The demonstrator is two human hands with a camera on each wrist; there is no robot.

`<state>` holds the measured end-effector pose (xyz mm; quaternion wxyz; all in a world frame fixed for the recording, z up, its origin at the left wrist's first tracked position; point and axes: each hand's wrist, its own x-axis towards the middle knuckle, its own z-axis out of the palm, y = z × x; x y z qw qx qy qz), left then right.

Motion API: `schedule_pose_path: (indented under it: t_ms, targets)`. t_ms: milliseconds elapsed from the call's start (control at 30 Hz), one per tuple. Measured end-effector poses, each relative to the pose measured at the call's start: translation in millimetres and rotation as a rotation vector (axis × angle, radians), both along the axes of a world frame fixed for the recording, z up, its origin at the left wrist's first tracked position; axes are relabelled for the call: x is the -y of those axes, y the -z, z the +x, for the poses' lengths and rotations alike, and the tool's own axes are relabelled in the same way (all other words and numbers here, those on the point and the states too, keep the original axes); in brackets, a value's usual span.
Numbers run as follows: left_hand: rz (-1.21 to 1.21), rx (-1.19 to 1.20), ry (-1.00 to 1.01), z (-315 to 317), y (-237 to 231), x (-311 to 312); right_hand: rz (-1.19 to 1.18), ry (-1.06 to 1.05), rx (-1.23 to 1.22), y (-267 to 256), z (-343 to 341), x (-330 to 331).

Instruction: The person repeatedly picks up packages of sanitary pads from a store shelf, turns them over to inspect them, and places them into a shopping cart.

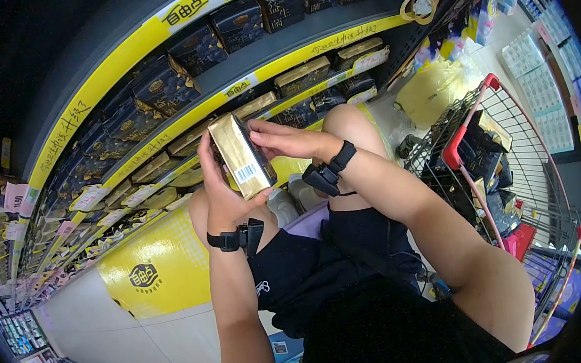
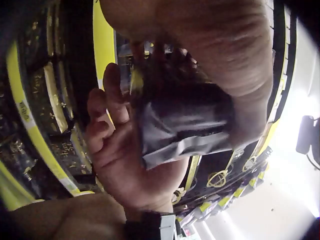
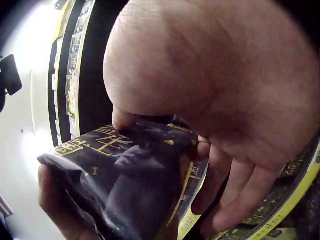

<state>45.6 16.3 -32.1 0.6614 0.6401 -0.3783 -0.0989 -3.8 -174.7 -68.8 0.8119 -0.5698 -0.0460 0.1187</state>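
A gold-and-black packet of sanitary pads (image 1: 237, 155) is held up in front of the shelves. Its gold side with a barcode faces the head camera. My left hand (image 1: 219, 185) grips it from the left and below, thumb across the lower end. From the right, my right hand (image 1: 290, 141) holds it with the thumb at its upper edge. In the right wrist view, gold characters mark the packet's dark face (image 3: 125, 170), and the right thumb (image 3: 123, 119) lies on it. A crumpled, shiny dark end (image 2: 185, 132) shows in the left wrist view.
Shelves with yellow edges (image 1: 238, 88) hold rows of similar dark packets (image 1: 162, 85) and gold-sided packets (image 1: 303, 77). A red-handled shopping cart (image 1: 452, 148) with packets inside stands at right. A yellow printed panel (image 1: 162, 267) spans the shelf base beside my knees. A yellow bag (image 1: 439, 90) sits beyond the cart.
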Motion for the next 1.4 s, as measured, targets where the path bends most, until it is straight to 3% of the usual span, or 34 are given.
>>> schedule_pose_path:
  t_ms: [100,300,400,600,800,967,1067,1167,1200,1400]
  targets:
    - [0.127,0.225,-0.091,5.3,5.8,-2.5,0.038,-0.036,-0.020,7.3,3.8,-1.0]
    - [0.208,0.258,-0.156,-0.7,-0.4,-2.5,0.081,-0.069,-0.036,2.4,2.9,-3.2]
    - [0.180,0.121,-0.085,-3.5,-1.2,-0.7,0.071,-0.058,-0.027,2.3,1.9,-2.6]
    - [-0.021,0.178,0.008,0.1,3.0,9.1,-0.009,-0.080,-0.002,3.2,0.0,-0.7]
    - [0.017,0.045,-0.039,-5.7,3.6,0.4,-0.054,-0.107,-0.010,5.7,0.3,0.6]
    - [-0.030,0.141,-0.116,-6.1,-4.4,5.2,-0.114,-0.136,0.003,5.1,0.3,-0.3]
    - [-0.066,0.147,-0.112,-4.3,0.1,5.3,-0.044,-0.136,0.046,17.3,5.1,2.0]
    - [-0.055,0.126,-0.124,-2.7,-3.6,2.5,-0.009,-0.054,0.342,-9.0,-4.9,-1.3]
    - [-0.040,0.118,-0.132,-2.7,-5.7,1.8,-0.012,-0.077,0.297,-12.4,-2.7,-0.2]
    - [-0.084,0.165,-0.158,3.3,7.2,3.3,-0.517,0.046,0.602,-12.4,-5.7,-9.6]
